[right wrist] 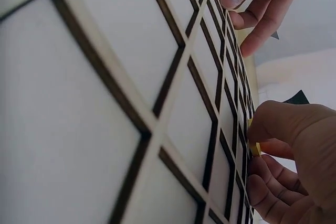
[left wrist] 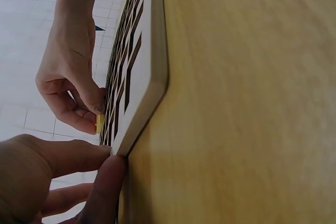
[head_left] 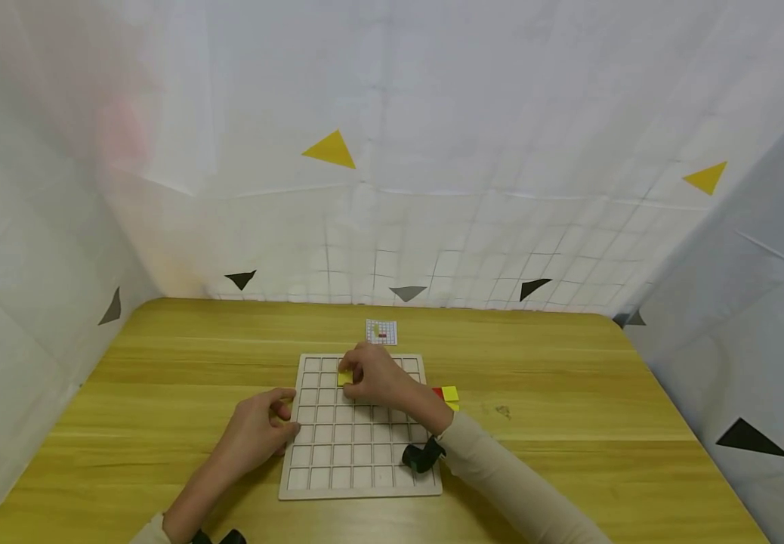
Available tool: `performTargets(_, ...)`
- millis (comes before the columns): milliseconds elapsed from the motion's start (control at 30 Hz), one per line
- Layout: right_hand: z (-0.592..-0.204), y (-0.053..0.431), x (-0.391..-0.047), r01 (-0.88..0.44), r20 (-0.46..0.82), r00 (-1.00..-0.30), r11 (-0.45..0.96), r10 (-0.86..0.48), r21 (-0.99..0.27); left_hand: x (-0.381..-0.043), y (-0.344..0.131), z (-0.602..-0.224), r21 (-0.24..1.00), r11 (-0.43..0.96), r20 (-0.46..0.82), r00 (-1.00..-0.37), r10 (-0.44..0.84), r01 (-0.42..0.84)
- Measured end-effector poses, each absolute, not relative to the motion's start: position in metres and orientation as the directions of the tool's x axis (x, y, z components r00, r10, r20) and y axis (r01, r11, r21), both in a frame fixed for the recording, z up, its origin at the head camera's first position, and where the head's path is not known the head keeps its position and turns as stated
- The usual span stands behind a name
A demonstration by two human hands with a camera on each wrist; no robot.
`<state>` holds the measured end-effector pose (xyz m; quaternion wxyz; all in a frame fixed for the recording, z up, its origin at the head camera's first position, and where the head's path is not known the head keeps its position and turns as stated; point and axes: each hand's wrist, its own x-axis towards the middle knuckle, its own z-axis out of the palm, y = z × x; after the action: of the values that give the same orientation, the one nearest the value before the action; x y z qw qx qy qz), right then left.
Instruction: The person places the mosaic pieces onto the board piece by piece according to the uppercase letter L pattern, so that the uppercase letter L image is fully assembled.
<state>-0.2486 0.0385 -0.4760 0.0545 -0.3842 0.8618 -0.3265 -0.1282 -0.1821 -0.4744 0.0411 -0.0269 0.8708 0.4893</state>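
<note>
A pale wooden board (head_left: 342, 477) with a grid of square recesses lies flat on the table. In the head view my right hand (head_left: 377, 375) is over its far part, pinching a small yellow square tile (head_left: 345, 378) at a cell near the far left. The right wrist view shows the tile's edge (right wrist: 255, 148) between thumb and fingers, close against the grid. At the board's left edge, my left hand (head_left: 254, 432) pinches the rim with thumb and forefinger, as the left wrist view shows. The tile's right portion is hidden behind the right fingers.
Right of the board lie a red tile (head_left: 438, 393) and yellow tiles (head_left: 450, 394), partly behind the right forearm. A small printed grid card (head_left: 381, 332) sits beyond the board's far edge. White sheeting (head_left: 392, 227) encloses the table's back and sides.
</note>
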Motion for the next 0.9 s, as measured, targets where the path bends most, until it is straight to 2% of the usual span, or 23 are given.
performTargets(633,-0.472,0.042,-0.245,-0.645,0.171,-0.689,0.487,-0.705,-0.589,-0.127,-0.182,-0.474,0.863,0.497,-0.099,-0.995,-0.006,-0.089)
performTargets(900,-0.455,0.068,-0.25,-0.669,0.28,-0.687,0.432,-0.671,-0.604,-0.126,-0.182,-0.474,0.863,0.497,-0.104,-0.995,-0.006,-0.093)
